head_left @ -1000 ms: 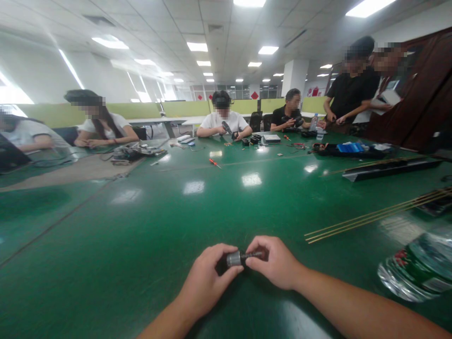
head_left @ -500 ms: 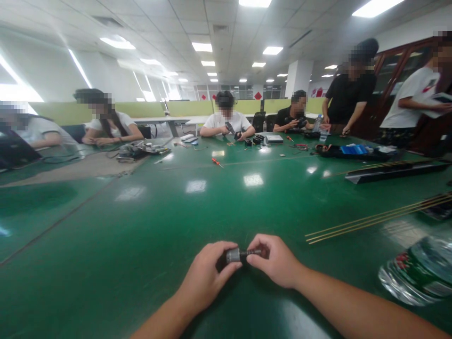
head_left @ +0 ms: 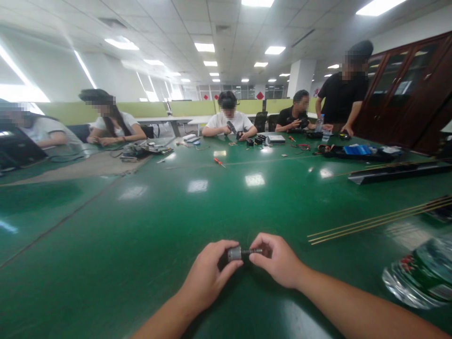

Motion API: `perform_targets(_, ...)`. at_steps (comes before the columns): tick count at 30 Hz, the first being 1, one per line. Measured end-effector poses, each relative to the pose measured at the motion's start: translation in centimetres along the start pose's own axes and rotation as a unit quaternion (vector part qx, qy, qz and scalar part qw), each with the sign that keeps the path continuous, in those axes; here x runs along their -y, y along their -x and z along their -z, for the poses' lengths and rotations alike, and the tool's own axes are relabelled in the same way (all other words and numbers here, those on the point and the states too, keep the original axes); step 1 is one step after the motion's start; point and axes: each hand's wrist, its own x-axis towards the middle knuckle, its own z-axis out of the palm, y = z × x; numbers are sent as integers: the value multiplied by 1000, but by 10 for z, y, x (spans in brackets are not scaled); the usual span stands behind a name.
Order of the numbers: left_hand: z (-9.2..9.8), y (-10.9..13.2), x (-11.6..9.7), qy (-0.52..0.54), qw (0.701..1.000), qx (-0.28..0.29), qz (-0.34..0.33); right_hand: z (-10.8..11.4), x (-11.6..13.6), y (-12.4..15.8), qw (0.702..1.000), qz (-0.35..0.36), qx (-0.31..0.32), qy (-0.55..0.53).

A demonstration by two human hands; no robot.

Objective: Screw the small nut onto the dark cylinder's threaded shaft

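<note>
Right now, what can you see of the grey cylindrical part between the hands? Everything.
The grey cylindrical part has a metallic-looking barrel at its left end and a thinner, dark, ridged shaft running right. It is roughly level, crosswise to the viewer, at the near side of the green table; whether it rests there is unclear. The left hand's grip clasps the barrel; the right hand's grip is at the shaft's far end, contact uncertain.

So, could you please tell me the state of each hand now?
Left hand: closed around the grey cylinder.
Right hand: curled at the thin dark shaft; whether it grips cannot be told.
</note>
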Motion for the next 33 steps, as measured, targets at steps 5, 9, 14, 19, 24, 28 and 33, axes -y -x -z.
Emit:
perform_targets(5,0,-1,0,3,1000,2,5,0,0,0,1000,-1,-2,-12)
perform_targets(9,1,-1,0,6,1000,7,8,1,0,0,1000,-2,-1,-20)
perform_targets(14,2,-2,0,13,1000,10,16,1,1,0,1000,-1,-6,-15)
perform_targets(19,2,-1,1,16,1000,11,21,1,1,0,1000,-9,-13,-24)
perform_targets(24,2,-1,1,24,999,6,21,1,-1,-1,999,-5,-18,-31)
perform_targets(28,3,-2,-1,31,999,-1,25,1,0,0,999,-5,-20,-36)
perform_targets(33,4,-4,-1,43,999,-11,26,1,2,0,999,-10,-24,-34)
